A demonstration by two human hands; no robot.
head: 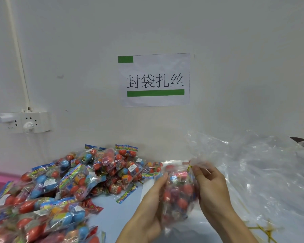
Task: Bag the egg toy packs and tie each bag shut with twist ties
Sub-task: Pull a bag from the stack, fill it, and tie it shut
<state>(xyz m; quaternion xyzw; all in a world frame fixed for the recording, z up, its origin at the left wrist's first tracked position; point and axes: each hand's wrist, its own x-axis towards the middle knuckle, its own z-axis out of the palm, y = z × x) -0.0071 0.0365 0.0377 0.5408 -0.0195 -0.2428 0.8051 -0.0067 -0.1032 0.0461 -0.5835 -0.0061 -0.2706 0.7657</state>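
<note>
While we twist a gold tie (189, 166), one bag (178, 190) nears done.
Left hand (152, 199) cradles it at five o'clock; right hand (210, 183) pinches its neck; loose packs (74, 181) at eight o'clock remain.

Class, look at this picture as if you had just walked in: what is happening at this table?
A person is packing egg toys. The left hand holds a filled clear bag from the side, while the right hand pinches its gathered neck, where a gold twist tie sits. A heap of unbagged egg toy packs lies to the left, empty clear bags to the right, and spare twist ties near the bottom right.
</note>
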